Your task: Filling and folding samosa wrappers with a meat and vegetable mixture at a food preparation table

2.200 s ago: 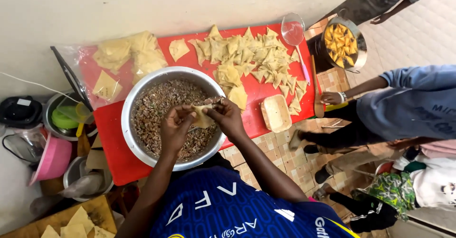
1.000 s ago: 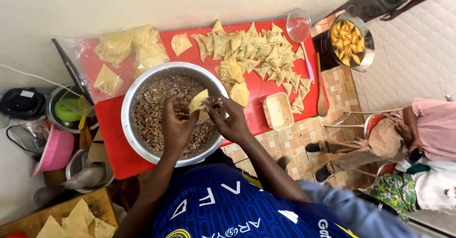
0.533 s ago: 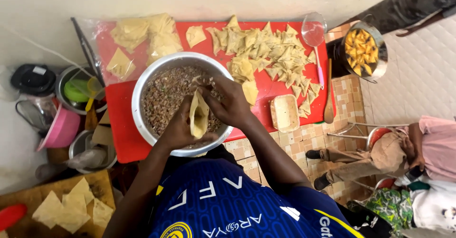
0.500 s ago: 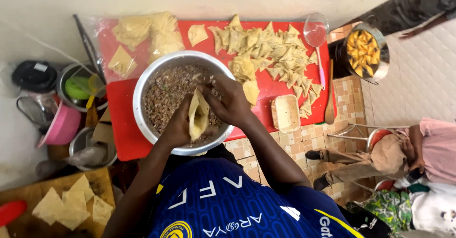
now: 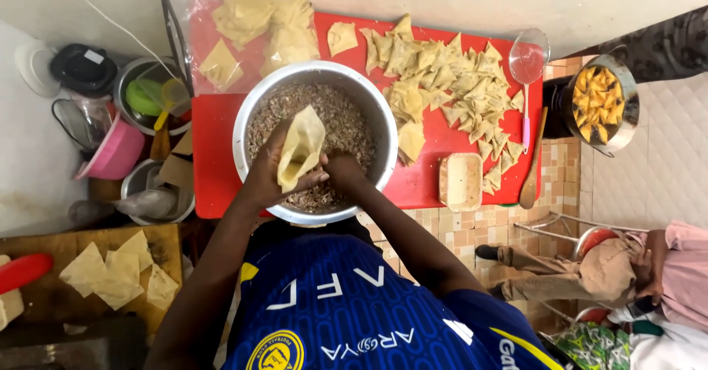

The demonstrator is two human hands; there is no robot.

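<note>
Cone of pastry (image 5: 299, 149) gripped in left hand (image 5: 274, 178), unfilled; right hand (image 5: 345, 177) curled in filling bowl (image 5: 251, 119), grip unclear; folded pieces (image 5: 450, 93) heaped far right, wrappers (image 5: 258, 30) left.

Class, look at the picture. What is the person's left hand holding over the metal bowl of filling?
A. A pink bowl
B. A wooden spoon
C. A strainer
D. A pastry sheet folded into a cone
D. The left hand grips a pale pastry cone, open at the bottom, above the bowl of brown filling, while the right hand reaches into the filling beside it.
</note>
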